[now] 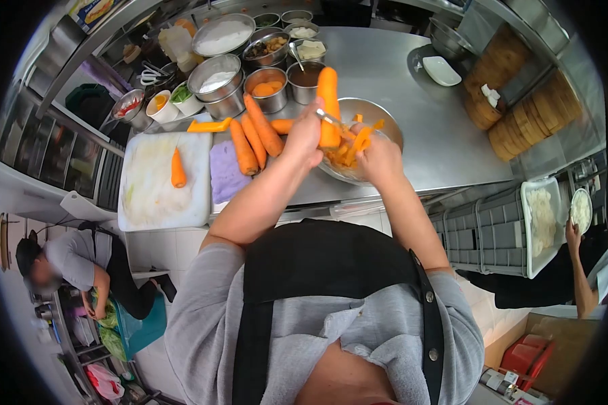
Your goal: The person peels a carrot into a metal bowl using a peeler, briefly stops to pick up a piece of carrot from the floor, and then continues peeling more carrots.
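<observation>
My left hand [305, 137] grips a metal peeler [329, 120] laid against a large carrot [328, 101]. The carrot stands upright over a steel bowl [380, 116] filled with orange peelings. My right hand [380, 160] is closed at the carrot's lower end, above the bowl, with peel strips around its fingers. Several whole carrots [253, 138] lie on the steel counter just left of my left hand. One small carrot [178, 169] rests on a white cutting board [157, 192].
A purple cloth [227, 172] lies beside the board. Steel containers [216, 81] of ingredients fill the counter's far side. Stacked bamboo steamers [530, 115] stand at right. One person crouches at lower left [81, 260]; another person's arm [577, 270] reaches a tray [540, 223] at right.
</observation>
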The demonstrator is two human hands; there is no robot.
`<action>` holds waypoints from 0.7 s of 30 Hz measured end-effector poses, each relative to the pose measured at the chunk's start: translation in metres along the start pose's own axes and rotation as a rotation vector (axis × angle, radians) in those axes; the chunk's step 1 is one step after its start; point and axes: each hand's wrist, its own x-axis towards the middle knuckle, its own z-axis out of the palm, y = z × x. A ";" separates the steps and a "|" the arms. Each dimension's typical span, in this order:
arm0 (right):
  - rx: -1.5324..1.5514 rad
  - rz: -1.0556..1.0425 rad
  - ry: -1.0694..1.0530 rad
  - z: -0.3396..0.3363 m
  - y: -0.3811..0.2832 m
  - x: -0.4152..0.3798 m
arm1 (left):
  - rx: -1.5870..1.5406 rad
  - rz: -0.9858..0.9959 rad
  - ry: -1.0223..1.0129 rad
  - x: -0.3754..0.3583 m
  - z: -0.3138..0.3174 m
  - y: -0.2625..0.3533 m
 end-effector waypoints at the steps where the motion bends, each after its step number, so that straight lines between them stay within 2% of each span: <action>1: 0.026 0.049 0.018 0.000 0.009 0.005 | 0.029 -0.022 -0.079 -0.009 0.001 -0.003; 2: 0.053 0.098 0.038 -0.001 0.020 0.011 | 0.059 -0.044 -0.159 -0.017 0.001 -0.006; 3: 0.079 0.147 0.059 -0.001 0.027 0.015 | 0.075 -0.067 -0.142 -0.026 0.003 -0.008; 6: 0.013 0.199 -0.056 -0.021 0.016 0.025 | 0.121 -0.129 -0.092 -0.050 0.010 -0.009; 9: 0.045 0.151 0.011 -0.012 0.011 0.022 | 0.142 -0.128 -0.106 -0.058 -0.002 -0.002; 15: 0.076 0.234 0.018 -0.009 0.020 0.028 | 0.217 -0.130 -0.125 -0.086 -0.014 -0.002; 18: 0.166 0.301 -0.033 -0.016 0.013 0.026 | 0.044 -0.092 -0.136 -0.071 -0.021 -0.001; 21: 0.133 0.146 0.048 -0.008 0.003 0.012 | -0.002 -0.074 -0.058 -0.040 -0.024 0.005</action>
